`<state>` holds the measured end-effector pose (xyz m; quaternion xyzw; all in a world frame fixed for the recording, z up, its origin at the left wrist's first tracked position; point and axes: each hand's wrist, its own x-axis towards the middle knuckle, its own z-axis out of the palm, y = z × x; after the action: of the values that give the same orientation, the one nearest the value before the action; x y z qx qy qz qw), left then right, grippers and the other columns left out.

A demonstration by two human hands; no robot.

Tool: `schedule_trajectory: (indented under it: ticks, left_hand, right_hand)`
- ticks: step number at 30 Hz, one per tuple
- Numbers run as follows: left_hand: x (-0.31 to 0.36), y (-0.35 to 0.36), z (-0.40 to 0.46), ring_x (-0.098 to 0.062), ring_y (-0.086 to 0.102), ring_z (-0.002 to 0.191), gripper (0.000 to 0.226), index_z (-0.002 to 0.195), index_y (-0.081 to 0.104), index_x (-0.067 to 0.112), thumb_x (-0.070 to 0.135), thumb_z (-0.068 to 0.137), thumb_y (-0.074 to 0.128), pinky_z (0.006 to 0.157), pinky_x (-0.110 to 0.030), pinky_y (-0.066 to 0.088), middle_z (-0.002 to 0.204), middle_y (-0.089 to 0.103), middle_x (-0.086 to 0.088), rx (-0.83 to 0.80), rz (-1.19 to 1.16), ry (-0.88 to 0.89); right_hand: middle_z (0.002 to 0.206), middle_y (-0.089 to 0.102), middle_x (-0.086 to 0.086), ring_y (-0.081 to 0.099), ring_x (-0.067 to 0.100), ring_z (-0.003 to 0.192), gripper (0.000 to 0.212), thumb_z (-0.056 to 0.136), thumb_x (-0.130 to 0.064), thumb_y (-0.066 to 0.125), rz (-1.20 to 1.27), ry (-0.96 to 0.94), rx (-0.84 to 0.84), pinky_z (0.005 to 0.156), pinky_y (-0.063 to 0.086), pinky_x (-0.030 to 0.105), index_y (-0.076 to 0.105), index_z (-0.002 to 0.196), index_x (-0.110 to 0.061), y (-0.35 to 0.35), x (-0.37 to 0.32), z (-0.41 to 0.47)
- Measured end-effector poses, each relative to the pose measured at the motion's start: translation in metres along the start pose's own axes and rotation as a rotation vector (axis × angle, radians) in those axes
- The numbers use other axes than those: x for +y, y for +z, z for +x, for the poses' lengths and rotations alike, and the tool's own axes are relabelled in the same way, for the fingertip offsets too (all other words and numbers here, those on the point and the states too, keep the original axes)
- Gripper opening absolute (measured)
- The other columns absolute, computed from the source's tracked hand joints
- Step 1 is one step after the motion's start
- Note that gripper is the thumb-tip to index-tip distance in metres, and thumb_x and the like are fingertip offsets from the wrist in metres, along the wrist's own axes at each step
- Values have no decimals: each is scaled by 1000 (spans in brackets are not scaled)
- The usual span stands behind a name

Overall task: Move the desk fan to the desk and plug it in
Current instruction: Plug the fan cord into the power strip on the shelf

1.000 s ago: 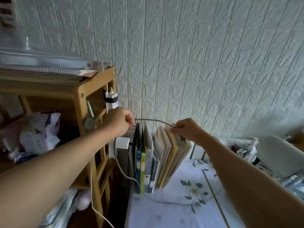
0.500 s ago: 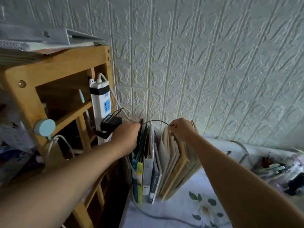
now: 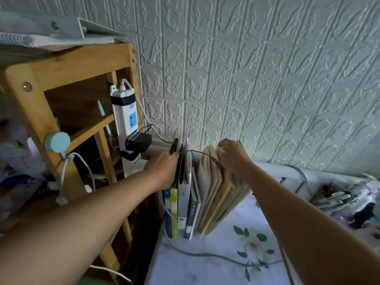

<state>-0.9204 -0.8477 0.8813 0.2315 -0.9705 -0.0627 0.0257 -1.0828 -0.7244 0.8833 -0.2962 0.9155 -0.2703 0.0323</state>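
Note:
A thin grey cord (image 3: 197, 151) arcs between my two hands above a row of upright books (image 3: 191, 198). My left hand (image 3: 162, 169) pinches its left end, where a small dark piece (image 3: 174, 146) shows, possibly the plug. My right hand (image 3: 232, 155) grips the cord over the leaning books. The cord (image 3: 205, 255) runs on across the desk (image 3: 185, 270) and out of view at the lower right. A white power strip (image 3: 125, 120) with a free blue socket is taped upright to the wooden shelf (image 3: 67, 73), left of my left hand. The fan is not in view.
A black adapter (image 3: 137, 142) sits plugged into the strip just below the free socket. White cables (image 3: 86, 167) hang off a round blue hook on the shelf post. A clutter of pens and small items (image 3: 345, 202) lies at the desk's right. The textured wall is close behind.
My left hand has moved from beside the power strip to down and right over the books. The view has come closer, showing the strip's face and the black adapter.

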Motion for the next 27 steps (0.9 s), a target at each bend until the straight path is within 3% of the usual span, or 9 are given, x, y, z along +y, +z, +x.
schedule_trajectory:
  ticks: [7,9,12,15,19,27]
  left_hand:
    - [5,-12,-44,-28,45,124,52,131,43,13,0,82,53,96,-45,47,136,42,-7,-22,7,52]
    - [6,-15,-61,-28,45,125,50,132,42,13,2,84,52,97,-45,46,137,42,-8,-35,6,75]
    - [4,-18,-88,-29,46,123,49,131,42,13,3,84,51,97,-44,46,135,42,-8,-40,3,99]
    - [-1,-18,-118,-28,45,124,53,134,40,14,4,83,52,97,-42,45,137,42,-7,-59,6,129]
    - [-3,-14,-153,-26,44,126,62,141,31,17,11,84,53,98,-41,44,141,41,-5,-61,23,170]
    - [42,-9,-201,-30,45,125,56,135,36,17,22,84,56,96,-44,45,140,42,-8,-134,-2,287]
  right_hand:
    - [123,58,18,56,35,111,38,90,-9,48,-1,48,19,88,48,37,51,128,-9,-18,-6,-74]
    - [123,57,20,55,38,110,42,88,-5,45,-66,72,-20,88,48,39,47,129,-7,-20,-7,-102]
    - [129,50,23,49,40,118,49,87,-4,43,-102,149,-25,99,43,44,40,136,-7,-24,-10,-145]
    - [132,45,27,45,40,121,45,92,-7,39,-115,205,-9,101,38,42,38,137,-5,-22,-14,-184]
    - [137,37,22,38,38,126,60,87,-6,49,-93,240,-39,100,39,40,30,143,-14,-20,-20,-225]
    - [142,35,19,31,37,132,64,84,-6,55,-93,328,-10,101,33,36,31,143,-15,-36,0,-308]
